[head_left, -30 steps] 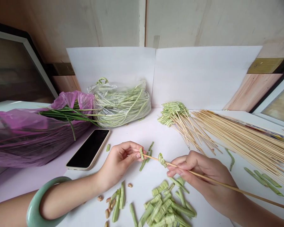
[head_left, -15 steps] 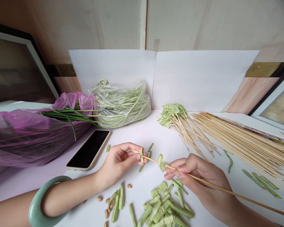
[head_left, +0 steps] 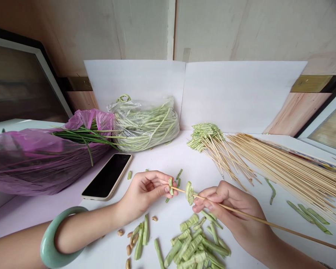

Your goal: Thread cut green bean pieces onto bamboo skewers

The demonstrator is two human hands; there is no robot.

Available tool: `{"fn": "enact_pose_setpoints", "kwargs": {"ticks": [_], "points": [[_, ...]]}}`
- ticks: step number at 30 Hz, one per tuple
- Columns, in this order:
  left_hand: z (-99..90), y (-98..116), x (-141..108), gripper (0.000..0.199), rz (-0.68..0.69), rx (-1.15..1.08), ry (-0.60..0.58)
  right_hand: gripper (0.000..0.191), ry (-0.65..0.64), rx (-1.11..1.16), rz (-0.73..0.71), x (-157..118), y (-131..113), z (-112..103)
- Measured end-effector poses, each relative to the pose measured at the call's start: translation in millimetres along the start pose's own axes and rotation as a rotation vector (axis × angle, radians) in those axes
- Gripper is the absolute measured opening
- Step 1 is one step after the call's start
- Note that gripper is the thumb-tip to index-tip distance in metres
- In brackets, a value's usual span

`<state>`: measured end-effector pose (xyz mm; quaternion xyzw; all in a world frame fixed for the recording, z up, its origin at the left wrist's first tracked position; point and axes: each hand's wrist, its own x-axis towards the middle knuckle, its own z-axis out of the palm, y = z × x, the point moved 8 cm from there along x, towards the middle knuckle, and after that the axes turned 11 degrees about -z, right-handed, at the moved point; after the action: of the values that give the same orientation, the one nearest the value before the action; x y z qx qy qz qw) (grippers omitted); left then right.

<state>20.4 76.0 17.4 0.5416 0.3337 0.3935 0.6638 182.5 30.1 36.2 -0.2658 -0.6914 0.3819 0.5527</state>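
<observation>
My left hand pinches a short green bean piece upright between thumb and fingers. The tip of a wooden skewer meets that piece; whether it has gone right through I cannot tell. My right hand is closed round the skewer, which slants down to the right past the wrist. One bean piece is threaded on the skewer just ahead of my right fingertips. Below my hands lies a heap of cut bean pieces, with several longer pieces and loose beige seeds to its left.
Filled bean skewers lie at the back, beside a spread of bare skewers on the right. A clear bag of long beans, a purple bag of green stalks and a phone stand left. White boards rise behind.
My left hand and its bean piece have shifted slightly right, closer to the threaded piece. My right hand keeps nearly the same place and grip.
</observation>
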Motion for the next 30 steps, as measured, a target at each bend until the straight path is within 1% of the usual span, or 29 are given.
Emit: {"fn": "enact_pose_setpoints", "kwargs": {"ticks": [5,9,15,19,24,27,30], "points": [[1.4,-5.4,1.2,0.017,-0.086,-0.073,-0.029,0.013,-0.02,0.027,0.009,-1.5,1.2,-2.1],[1.6,-5.9,1.1,0.016,-0.072,-0.066,-0.049,0.013,-0.058,0.054,0.036,-4.2,4.0,-0.2],[8.9,-8.2,-1.0,0.016,-0.077,0.04,-0.107,0.013,-0.15,0.064,0.128,-8.3,7.5,12.9],[8.9,-9.6,-2.3,0.016,-0.049,0.099,-0.1,0.013,-0.159,0.108,0.162,-9.2,9.9,17.9],[9.2,-10.5,-4.6,0.015,-0.022,0.211,-0.092,0.013,-0.173,0.109,0.178,-8.0,12.6,23.3],[12.3,-7.0,-6.7,0.021,-0.008,0.262,-0.105,0.015,-0.161,0.094,0.195,-1.4,9.0,15.9],[15.1,-2.3,-8.3,0.029,0.003,0.337,-0.112,0.016,-0.132,0.095,0.175,12.6,-3.3,-5.2]]}}
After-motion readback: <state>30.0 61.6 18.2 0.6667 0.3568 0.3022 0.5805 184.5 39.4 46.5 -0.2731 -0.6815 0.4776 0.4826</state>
